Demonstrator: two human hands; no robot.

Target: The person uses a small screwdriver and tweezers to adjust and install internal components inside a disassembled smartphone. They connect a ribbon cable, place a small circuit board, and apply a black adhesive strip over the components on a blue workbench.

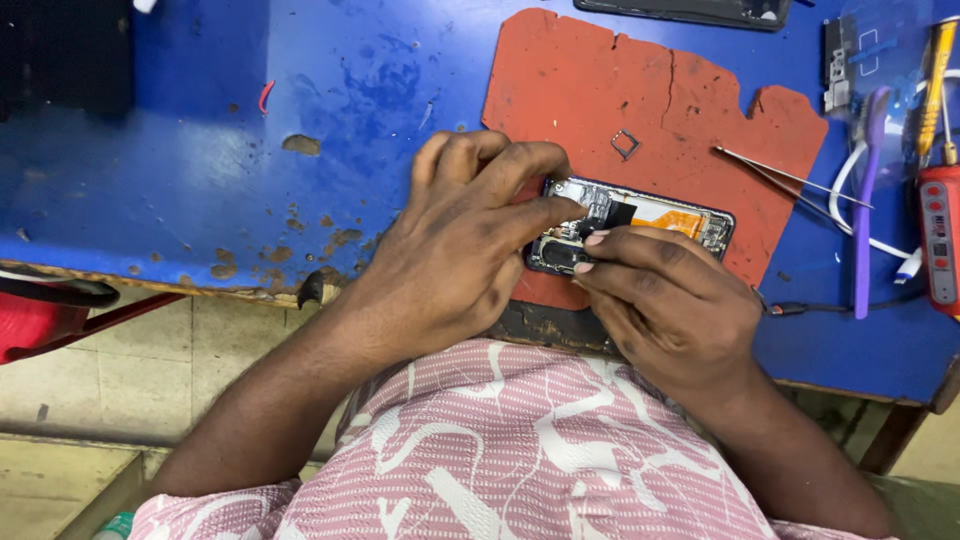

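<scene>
Opened phone [660,215]: I see it lying back-off at centre frame on the red mat [600,90], circuit boards and an orange flex exposed.
Left hand [450,260]: curled over the phone's left end; its fingers [545,215] are bent and press down on the black component [610,215] there (whether they pinch it, I cannot tell).
Right hand [670,300]: lies along the phone's lower edge, fingers nearly closed, tips touching the same black component from below.
Red mat: ragged-edged, lying on the blue worktop [200,180], upper centre.
Tweezers [790,185]: lying across the mat's right edge, well apart from both hands.
Small metal frame [625,144]: on the mat, just above the phone.
Purple tool [866,200]: far right, beside a red device [940,240].
</scene>
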